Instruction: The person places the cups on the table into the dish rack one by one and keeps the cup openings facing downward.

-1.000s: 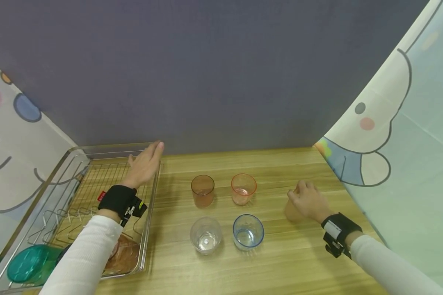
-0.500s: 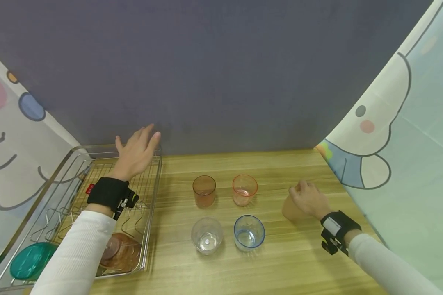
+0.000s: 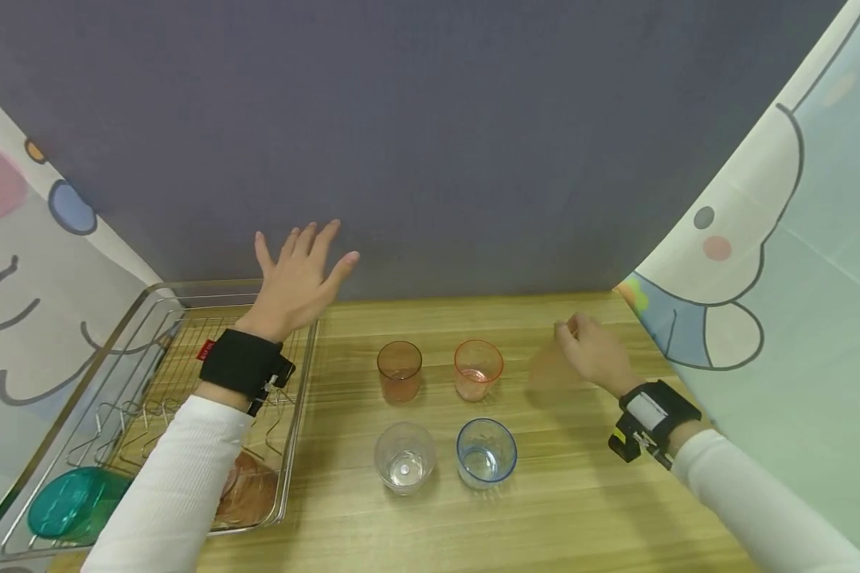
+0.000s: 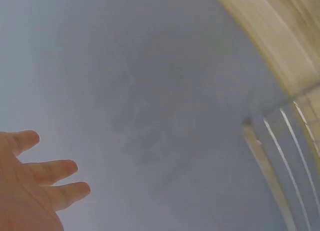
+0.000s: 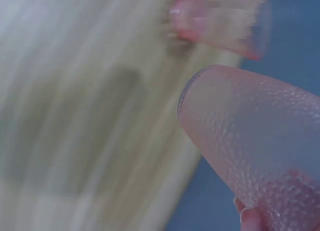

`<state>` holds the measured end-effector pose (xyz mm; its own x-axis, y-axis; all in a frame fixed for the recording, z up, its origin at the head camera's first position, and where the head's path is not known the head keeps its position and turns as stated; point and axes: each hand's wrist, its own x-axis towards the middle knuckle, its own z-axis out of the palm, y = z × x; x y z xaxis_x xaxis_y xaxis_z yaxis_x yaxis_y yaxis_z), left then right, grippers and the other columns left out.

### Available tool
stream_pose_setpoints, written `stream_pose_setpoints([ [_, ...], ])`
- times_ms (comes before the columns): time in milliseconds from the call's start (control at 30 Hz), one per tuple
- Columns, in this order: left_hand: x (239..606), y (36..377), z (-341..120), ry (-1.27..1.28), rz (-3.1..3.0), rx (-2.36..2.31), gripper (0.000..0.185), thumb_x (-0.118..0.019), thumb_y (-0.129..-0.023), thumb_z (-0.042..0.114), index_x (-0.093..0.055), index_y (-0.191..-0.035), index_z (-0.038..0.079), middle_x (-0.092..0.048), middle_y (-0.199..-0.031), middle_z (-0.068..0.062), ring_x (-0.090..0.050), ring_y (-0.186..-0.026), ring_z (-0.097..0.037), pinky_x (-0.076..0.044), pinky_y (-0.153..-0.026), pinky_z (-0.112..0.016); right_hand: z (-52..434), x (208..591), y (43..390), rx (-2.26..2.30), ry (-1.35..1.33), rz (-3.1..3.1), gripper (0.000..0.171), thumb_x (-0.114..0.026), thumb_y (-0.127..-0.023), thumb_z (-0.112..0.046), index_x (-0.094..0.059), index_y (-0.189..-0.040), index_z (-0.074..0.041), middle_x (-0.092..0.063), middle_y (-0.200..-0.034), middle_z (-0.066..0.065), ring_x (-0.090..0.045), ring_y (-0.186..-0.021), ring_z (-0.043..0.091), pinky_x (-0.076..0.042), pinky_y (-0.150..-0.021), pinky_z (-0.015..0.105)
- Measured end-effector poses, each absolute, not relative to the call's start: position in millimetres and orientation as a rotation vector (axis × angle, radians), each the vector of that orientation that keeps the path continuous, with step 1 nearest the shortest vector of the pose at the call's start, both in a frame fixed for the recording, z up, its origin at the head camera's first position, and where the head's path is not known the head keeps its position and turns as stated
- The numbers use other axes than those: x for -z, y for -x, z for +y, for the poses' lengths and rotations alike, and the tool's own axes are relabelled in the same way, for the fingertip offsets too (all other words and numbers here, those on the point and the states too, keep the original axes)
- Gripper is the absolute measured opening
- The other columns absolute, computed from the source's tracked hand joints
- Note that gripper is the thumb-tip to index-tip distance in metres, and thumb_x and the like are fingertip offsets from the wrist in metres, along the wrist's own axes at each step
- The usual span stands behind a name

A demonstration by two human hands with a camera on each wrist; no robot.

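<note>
My right hand point(image 3: 595, 350) grips a translucent pinkish tumbler point(image 3: 547, 370) near one end, tilted and raised over the table. In the right wrist view the tumbler point(image 5: 250, 126) shows a dimpled surface, with fingertips point(image 5: 251, 220) at its lower side. My left hand point(image 3: 290, 282) is raised above the far right corner of a wire dish rack point(image 3: 297, 438), fingers spread and holding nothing. Between the hands stand an amber glass point(image 3: 399, 386), a red-rimmed glass point(image 3: 477, 382), a clear glass point(image 3: 404, 461) and a blue-rimmed glass point(image 3: 486, 458).
A green cup point(image 3: 79, 503) and a brownish cup point(image 3: 249, 489) lie in the rack's near end, partly behind the left sleeve point(image 3: 179, 477). A grey wall point(image 3: 430, 159) rises behind the wooden table point(image 3: 344, 533); patterned panels flank both sides.
My right hand has lifted the tumbler farther back and tilted it more. The left hand has risen, its fingers spreading wider, and shifted right after a brief move left. The four standing glasses stay put.
</note>
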<state>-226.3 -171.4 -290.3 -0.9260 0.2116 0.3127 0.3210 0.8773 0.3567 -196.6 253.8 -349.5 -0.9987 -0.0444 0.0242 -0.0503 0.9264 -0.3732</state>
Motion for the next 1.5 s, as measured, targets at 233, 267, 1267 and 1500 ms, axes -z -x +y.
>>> stream_pose_setpoints([
  [233, 286.0, 224.3, -141.5, 0.516, -2.729, 0.601, 0.072, -0.019, -0.091, 0.068, -0.014, -0.149, 0.026, -0.020, -0.153, -0.018, -0.016, -0.140, -0.042, 0.021, -0.105, -0.061, 231.2, 323.0, 204.4, -0.692, -0.122, -3.003, 0.054, -0.021, -0.097, -0.045, -0.049, -0.108, 0.000, -0.057, -0.108, 0.020, -0.057, -0.095, 0.035, -0.046, -0.078, 0.046],
  [267, 287.0, 223.0, -138.3, 0.526, -2.716, 0.604, 0.071, -0.019, -0.091, 0.067, -0.014, -0.149, 0.026, -0.021, -0.153, -0.017, -0.017, -0.140, -0.042, 0.021, -0.106, -0.061, 227.3, 320.8, 205.8, -0.688, -0.128, -2.995, 0.055, -0.022, -0.097, -0.046, -0.050, -0.107, 0.000, -0.057, -0.106, 0.019, -0.057, -0.094, 0.034, -0.045, -0.077, 0.045],
  [1267, 340.0, 200.7, -18.2, 0.811, -2.766, 0.649, 0.071, -0.016, -0.086, 0.073, -0.031, -0.143, 0.034, -0.041, -0.145, -0.003, -0.039, -0.133, -0.030, -0.022, -0.105, -0.062, 141.9, 322.7, 196.8, -1.649, -0.162, -2.848, 0.060, -0.012, -0.098, -0.049, -0.033, -0.137, -0.009, -0.037, -0.138, 0.013, -0.036, -0.127, 0.030, -0.031, -0.106, 0.050],
  [1500, 343.3, 200.4, -18.2, 0.846, -2.800, 0.726, 0.071, -0.023, -0.086, 0.074, -0.026, -0.145, 0.035, -0.046, -0.139, -0.003, -0.047, -0.126, -0.027, -0.043, -0.093, -0.056, 144.8, 330.3, 196.7, -1.716, -0.168, -2.809, 0.062, -0.013, -0.098, -0.047, -0.026, -0.144, -0.007, -0.025, -0.149, 0.013, -0.026, -0.136, 0.032, -0.025, -0.111, 0.052],
])
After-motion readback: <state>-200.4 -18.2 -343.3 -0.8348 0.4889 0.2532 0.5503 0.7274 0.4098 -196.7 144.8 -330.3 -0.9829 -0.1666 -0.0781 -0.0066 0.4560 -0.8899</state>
